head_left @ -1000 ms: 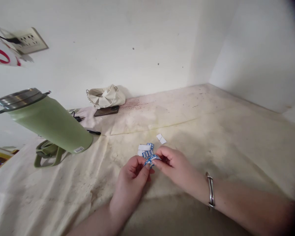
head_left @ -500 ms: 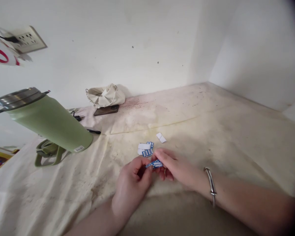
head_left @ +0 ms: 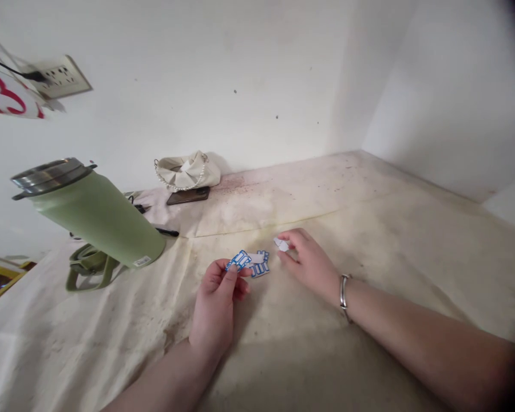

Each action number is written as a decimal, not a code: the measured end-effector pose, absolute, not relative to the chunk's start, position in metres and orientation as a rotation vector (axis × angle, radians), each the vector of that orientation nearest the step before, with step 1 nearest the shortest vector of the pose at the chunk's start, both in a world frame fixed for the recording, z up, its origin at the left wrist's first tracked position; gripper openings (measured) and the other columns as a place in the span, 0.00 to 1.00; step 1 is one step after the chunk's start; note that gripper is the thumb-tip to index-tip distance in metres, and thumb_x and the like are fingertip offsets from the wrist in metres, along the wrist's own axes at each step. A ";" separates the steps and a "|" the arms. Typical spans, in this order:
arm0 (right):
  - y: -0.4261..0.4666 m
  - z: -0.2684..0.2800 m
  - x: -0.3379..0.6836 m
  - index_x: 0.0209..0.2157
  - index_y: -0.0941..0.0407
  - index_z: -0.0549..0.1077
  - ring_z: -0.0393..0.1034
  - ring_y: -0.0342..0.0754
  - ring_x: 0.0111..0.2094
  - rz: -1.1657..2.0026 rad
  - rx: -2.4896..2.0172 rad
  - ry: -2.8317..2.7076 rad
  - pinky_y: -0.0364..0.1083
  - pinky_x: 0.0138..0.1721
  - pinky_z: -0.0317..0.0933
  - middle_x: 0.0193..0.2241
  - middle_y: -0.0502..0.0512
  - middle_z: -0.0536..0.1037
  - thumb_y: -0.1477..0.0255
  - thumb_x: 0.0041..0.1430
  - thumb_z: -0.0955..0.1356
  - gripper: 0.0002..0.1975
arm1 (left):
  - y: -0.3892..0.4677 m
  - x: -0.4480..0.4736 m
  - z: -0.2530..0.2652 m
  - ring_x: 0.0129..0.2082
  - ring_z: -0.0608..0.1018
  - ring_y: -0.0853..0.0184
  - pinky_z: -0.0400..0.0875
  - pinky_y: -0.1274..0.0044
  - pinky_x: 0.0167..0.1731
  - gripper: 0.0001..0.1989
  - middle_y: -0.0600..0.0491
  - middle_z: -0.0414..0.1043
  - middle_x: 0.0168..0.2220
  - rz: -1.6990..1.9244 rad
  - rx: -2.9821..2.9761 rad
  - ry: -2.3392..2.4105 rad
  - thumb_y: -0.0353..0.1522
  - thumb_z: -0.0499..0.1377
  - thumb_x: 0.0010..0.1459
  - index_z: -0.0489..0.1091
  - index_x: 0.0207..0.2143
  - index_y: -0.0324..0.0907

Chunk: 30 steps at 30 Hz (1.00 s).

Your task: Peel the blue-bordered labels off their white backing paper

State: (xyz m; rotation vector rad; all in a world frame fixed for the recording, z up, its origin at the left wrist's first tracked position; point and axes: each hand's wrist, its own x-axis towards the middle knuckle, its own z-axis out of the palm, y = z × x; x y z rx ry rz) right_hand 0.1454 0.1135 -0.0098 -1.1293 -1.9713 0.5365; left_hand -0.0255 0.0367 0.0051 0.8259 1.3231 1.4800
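Some blue-edged paper (head_left: pixel 241 258) in left hand (head_left: pixel 216 300); right hand (head_left: pixel 311 262) perhaps touching slip (head_left: pixel 280 244).

home-like room: cloth-covered table (head_left: pixel 292 355), handbag (head_left: pixel 189 171), phone (head_left: pixel 187 196), tumbler (head_left: pixel 98 217), wall socket (head_left: pixel 64 79)

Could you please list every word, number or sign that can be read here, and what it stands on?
Red mark on white sheet: cut off, perhaps "3", unsure.
Label on green bottle: too small to read.
White slip by right hand: nothing legible.
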 end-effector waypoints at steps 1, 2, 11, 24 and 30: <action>0.114 -0.012 0.143 0.45 0.57 0.67 0.63 0.51 0.44 0.486 -1.074 -2.046 0.50 0.45 0.60 0.43 0.60 0.69 0.74 0.55 0.64 0.15 | 0.038 -0.026 0.004 0.21 0.69 0.75 0.61 0.82 0.22 0.10 0.54 0.74 0.29 1.499 0.802 1.305 0.37 0.60 0.52 0.64 0.32 0.41; 0.114 -0.012 0.140 0.47 0.57 0.66 0.61 0.52 0.48 0.442 -1.008 -2.131 0.51 0.48 0.58 0.45 0.60 0.68 0.72 0.55 0.65 0.17 | 0.038 -0.027 0.004 0.20 0.69 0.75 0.61 0.82 0.22 0.10 0.53 0.74 0.29 1.510 0.790 1.294 0.37 0.60 0.51 0.64 0.32 0.41; 0.113 -0.008 0.116 0.45 0.55 0.71 0.60 0.51 0.44 0.407 -1.127 -2.367 0.48 0.46 0.54 0.41 0.56 0.73 0.62 0.56 0.65 0.17 | 0.041 -0.031 0.008 0.19 0.69 0.75 0.61 0.82 0.21 0.11 0.54 0.73 0.25 1.518 0.793 1.290 0.37 0.60 0.50 0.63 0.32 0.41; 0.123 -0.016 0.104 0.28 0.55 0.75 0.65 0.46 0.36 0.354 -1.257 -2.233 0.43 0.39 0.55 0.31 0.52 0.75 0.74 0.55 0.66 0.05 | 0.056 -0.059 0.004 0.17 0.68 0.74 0.59 0.82 0.18 0.10 0.54 0.74 0.24 1.643 0.907 1.459 0.38 0.59 0.48 0.64 0.31 0.41; 0.120 -0.017 0.103 0.41 0.56 0.74 0.64 0.51 0.43 0.294 -1.284 -2.235 0.46 0.44 0.56 0.39 0.56 0.74 0.67 0.51 0.69 0.14 | 0.056 -0.061 0.000 0.17 0.69 0.73 0.60 0.81 0.18 0.09 0.52 0.74 0.25 1.635 0.935 1.452 0.37 0.57 0.49 0.65 0.30 0.41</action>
